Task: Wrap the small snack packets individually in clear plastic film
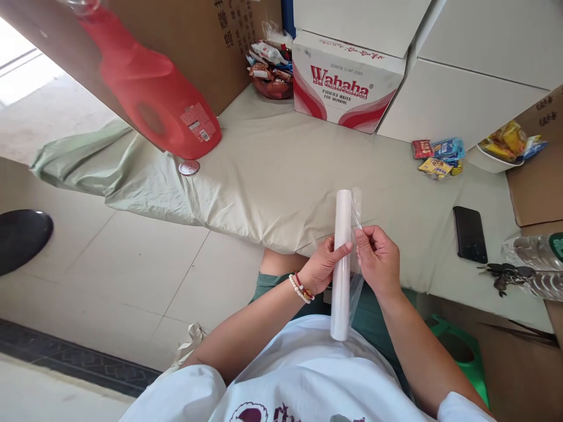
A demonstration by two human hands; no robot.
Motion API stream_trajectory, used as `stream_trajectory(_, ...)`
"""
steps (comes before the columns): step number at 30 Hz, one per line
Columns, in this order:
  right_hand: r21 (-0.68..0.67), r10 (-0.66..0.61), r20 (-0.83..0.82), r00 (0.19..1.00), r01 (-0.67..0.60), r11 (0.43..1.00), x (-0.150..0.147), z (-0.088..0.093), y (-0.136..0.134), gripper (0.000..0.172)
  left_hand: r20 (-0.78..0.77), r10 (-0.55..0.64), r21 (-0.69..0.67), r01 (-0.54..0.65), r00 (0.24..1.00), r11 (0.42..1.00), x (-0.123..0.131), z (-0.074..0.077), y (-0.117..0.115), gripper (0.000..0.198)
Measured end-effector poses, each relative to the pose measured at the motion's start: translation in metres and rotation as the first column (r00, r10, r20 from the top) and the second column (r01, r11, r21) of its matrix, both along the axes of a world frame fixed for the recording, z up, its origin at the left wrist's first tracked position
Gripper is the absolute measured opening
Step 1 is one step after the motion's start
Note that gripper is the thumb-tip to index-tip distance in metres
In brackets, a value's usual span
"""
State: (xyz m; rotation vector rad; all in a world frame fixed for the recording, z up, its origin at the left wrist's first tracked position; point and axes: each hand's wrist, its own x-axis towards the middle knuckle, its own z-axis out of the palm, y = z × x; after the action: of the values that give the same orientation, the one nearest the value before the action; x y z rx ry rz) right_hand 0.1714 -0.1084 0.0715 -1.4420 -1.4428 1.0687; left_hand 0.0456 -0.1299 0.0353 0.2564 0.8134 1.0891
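A white roll of clear plastic film (341,293) stands lengthwise over my lap, its far end above the cloth-covered table (264,176). My left hand (324,264) is wrapped round the middle of the roll, thumb across its front. To the right of the roll, my right hand (378,255) pinches the loose edge of the thin film (357,205) between thumb and fingers. A narrow strip of film hangs between the roll and my right hand.
On the table are a red bottle (162,99), a round badge (189,167), a Wahaha box (345,82), a snack bowl (273,88), snack packets (440,157), a phone (470,234), keys (504,275) and plastic bottles (532,252). A green stool (470,357) stands below.
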Motion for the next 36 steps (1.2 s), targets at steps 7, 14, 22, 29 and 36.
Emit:
stream_trajectory(7, 0.116, -0.155, 0.054, 0.986, 0.148, 0.982, 0.029, 0.004, 0.008, 0.040, 0.139, 0.018, -0.097, -0.004, 0.990, 0.995, -0.019, -0.002, 0.001, 0.047)
stream_trajectory(14, 0.205, -0.110, 0.196, 0.975, 0.069, 0.976, 0.036, 0.031, 0.015, 0.040, -0.010, 0.078, -0.096, -0.079, 0.997, 0.992, 0.003, 0.011, 0.005, 0.051)
stream_trajectory(22, 0.291, -0.208, 0.297, 0.932, 0.119, 0.949, 0.060, 0.065, 0.054, 0.041, -0.047, -0.070, -0.096, 0.066, 0.996, 0.993, -0.028, 0.023, 0.047, 0.047)
stream_trajectory(29, 0.298, -0.193, 0.336, 0.922, 0.091, 0.950, 0.052, 0.057, 0.112, 0.041, -0.565, 0.036, -0.013, -0.052, 0.824, 0.999, -0.051, 0.034, 0.089, 0.057)
stream_trajectory(36, 0.280, -0.283, 0.360, 0.889, 0.187, 0.942, 0.069, 0.010, 0.178, 0.035, -0.685, -0.160, -0.143, 0.083, 0.711, 0.986, -0.093, 0.025, 0.155, 0.034)
